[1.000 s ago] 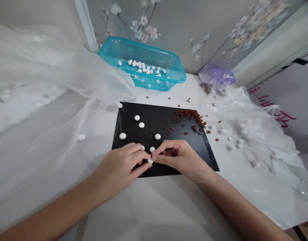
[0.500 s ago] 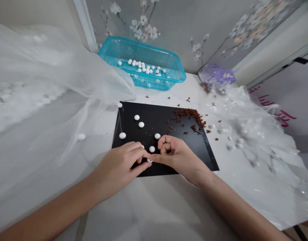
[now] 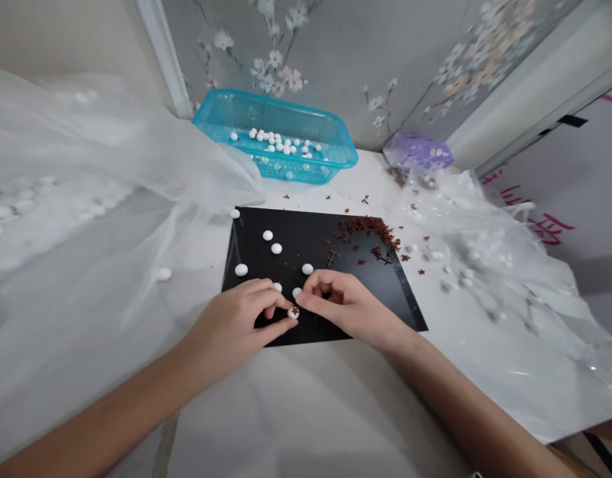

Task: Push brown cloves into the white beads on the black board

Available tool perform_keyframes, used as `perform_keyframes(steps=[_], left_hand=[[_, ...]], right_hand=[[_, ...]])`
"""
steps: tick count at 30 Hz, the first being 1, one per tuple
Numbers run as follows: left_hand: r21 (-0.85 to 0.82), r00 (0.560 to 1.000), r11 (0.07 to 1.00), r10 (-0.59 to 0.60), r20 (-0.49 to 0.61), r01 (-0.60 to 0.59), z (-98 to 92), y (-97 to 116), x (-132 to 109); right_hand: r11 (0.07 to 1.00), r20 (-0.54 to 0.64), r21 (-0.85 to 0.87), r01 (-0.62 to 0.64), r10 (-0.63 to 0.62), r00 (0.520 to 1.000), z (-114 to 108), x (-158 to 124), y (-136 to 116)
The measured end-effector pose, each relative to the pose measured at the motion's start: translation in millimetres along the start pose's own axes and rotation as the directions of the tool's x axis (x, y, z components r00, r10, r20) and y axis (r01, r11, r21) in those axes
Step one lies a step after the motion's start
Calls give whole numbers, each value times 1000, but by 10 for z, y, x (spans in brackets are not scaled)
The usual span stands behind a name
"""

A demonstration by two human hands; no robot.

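New: a brown star-shaped bit [image 3: 295, 309] now sits on a white bead [image 3: 292, 314], over the near edge of the black sheet [image 3: 251, 232], mid-left. The left hand [image 3: 231, 315] nearly closed, thumb and fingertips pinching the bead. The right hand [image 3: 343, 307] curled, forefinger just beside the bit; can't tell if it has hold. A brown pile [image 3: 368, 229] lies far right.

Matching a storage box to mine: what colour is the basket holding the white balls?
The plastic basket is bright turquoise, shown best in the head view.
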State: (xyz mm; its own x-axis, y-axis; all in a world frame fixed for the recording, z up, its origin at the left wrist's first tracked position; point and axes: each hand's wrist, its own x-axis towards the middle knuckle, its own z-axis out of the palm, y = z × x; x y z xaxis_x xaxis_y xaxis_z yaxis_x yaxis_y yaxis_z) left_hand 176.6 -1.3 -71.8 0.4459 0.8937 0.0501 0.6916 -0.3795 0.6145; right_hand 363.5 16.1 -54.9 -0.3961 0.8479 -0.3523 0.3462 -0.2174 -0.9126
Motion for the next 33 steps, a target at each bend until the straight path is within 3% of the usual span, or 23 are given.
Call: perform_keyframes(steps=[15,20,24,26,33], left_hand=[[-14,1000,1000,-1,-8,1,-12,29,4],[-44,999,999,-30,33,31,-17,11,14],[-54,997,996,-67,26,68,-11,3,23],[-45,997,996,-77,4,77,-9,1,22],[63,985,994,-74,-158,85,-4,14,-15]], right_hand=[[998,-18,17,-54,54,998,47,29,23],[999,-50,-45,13,-15,999,68,28,1],[998,35,7,63,-63,997,8,9,-4],[996,16,6,88,-88,996,-31,4,8],[937,-75,-296,188,-219,973,-50,24,90]])
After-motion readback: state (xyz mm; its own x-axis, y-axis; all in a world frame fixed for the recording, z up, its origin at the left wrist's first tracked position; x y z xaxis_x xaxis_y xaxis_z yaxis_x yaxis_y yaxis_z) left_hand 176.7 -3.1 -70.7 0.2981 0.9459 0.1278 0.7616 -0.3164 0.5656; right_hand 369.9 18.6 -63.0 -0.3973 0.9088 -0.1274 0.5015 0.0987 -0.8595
